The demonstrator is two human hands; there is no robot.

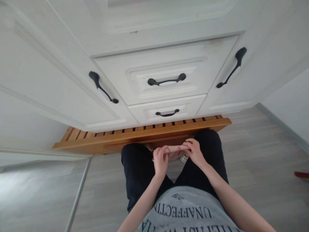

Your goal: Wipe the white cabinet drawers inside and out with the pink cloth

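Your left hand [160, 160] and right hand [194, 151] meet just in front of your knees, both closed around the ends of a slim, pale pink, rod-like object [175, 148] that lies level between them; the fingers of each hand curl over it, and what it is made of cannot be told. It hangs above the gap between your legs in black trousers [138, 170], just short of the front edge of a low slatted wooden rack [145, 133] that runs along the foot of the cabinet. Something small with white and dark markings [183, 158] peeks out under your right hand, too hidden to identify. Ahead of you stands a white panelled cabinet with a large drawer [166, 69] and a shallow drawer [167, 109] beneath it, each with a black curved handle, flanked by a left door [60, 83] and a right door [241, 80] with the same black handles. The grey wood-look floor [253, 151] lies open to your right up to a pale skirting line, and to your left up to a light metal strip [78, 193]. A red-brown edge [301, 174] pokes in at the far right. Your grey shirt [185, 212] carries dark capital lettering, seen upside down, reading in part "UNAFFECTIN".
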